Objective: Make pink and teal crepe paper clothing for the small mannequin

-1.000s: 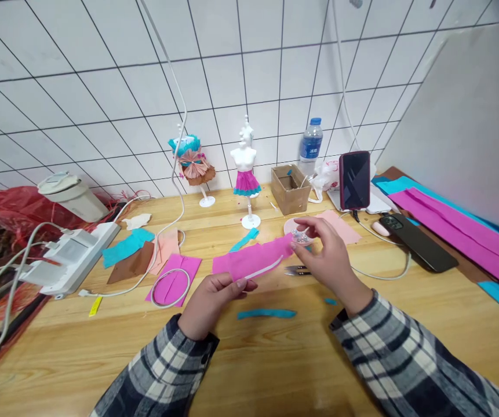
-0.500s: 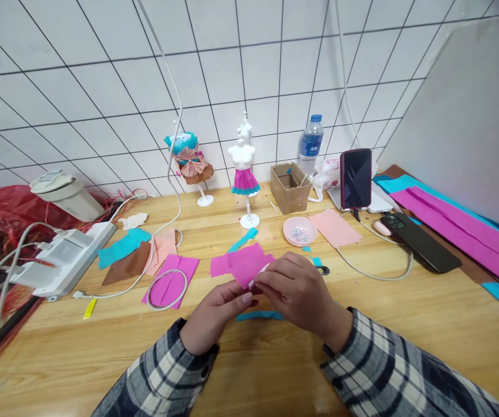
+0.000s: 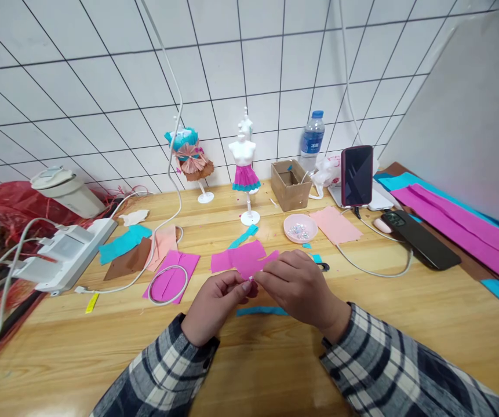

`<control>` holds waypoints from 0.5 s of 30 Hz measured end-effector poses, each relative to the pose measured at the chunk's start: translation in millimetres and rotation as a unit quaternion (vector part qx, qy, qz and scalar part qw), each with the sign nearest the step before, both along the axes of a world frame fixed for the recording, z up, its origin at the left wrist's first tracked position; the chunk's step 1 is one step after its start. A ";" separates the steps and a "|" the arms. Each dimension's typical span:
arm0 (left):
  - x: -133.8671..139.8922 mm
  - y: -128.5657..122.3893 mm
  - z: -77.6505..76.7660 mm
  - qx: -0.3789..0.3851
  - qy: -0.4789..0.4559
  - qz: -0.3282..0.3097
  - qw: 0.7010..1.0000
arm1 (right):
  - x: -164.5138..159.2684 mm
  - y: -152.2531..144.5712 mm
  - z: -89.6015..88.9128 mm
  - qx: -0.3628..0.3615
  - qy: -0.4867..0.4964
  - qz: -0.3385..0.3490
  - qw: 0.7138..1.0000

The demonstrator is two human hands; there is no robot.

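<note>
My left hand (image 3: 218, 301) is closed, pinching a small piece of magenta crepe paper (image 3: 251, 267) between thumb and fingers. My right hand (image 3: 299, 286) meets it from the right, its fingertips closed on the same piece. A tiny white bit shows between the fingertips; I cannot make out what it is. Just beyond the hands lies another magenta piece (image 3: 221, 262). A blue paper strip (image 3: 263, 311) rests on the table below the hands. Behind them stands a small white dress-form mannequin (image 3: 243, 153) in a magenta skirt (image 3: 244, 176) with a blue hem.
A pink dish of beads (image 3: 300, 237), a cardboard box (image 3: 290, 200), a water bottle (image 3: 312, 139) and a propped phone (image 3: 357, 174) stand at the back. A dark phone (image 3: 423, 240) lies right. Left are a power strip (image 3: 69, 260), a cable (image 3: 178, 267) and coloured paper pieces (image 3: 125, 243).
The magenta piece has tipped lower and flatter between my hands. My fingertips have come closer together, and less of the white bit shows.
</note>
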State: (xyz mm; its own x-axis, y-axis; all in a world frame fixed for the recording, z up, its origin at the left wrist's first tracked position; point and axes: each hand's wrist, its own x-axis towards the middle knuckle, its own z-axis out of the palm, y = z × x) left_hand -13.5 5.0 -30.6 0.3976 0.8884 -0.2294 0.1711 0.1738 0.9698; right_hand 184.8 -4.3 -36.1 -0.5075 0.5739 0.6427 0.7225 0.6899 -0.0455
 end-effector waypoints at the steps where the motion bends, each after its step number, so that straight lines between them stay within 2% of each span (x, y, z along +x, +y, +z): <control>1: -0.4 -0.1 0.3 -0.003 -0.008 -0.003 1.000 | 0.3 0.0 0.1 0.005 -0.002 0.002 1.000; 7: -7.0 1.2 -0.7 -0.091 -0.075 -0.026 0.993 | 1.2 0.6 3.6 0.038 -0.022 0.028 0.999; 11: -7.6 2.0 -3.8 -0.095 -0.069 -0.006 0.993 | 1.7 -0.8 6.2 0.048 -0.029 0.035 0.998; 15: -6.0 1.9 -3.8 -0.075 -0.074 0.001 0.994 | 1.8 -1.9 5.2 0.016 -0.032 0.030 0.999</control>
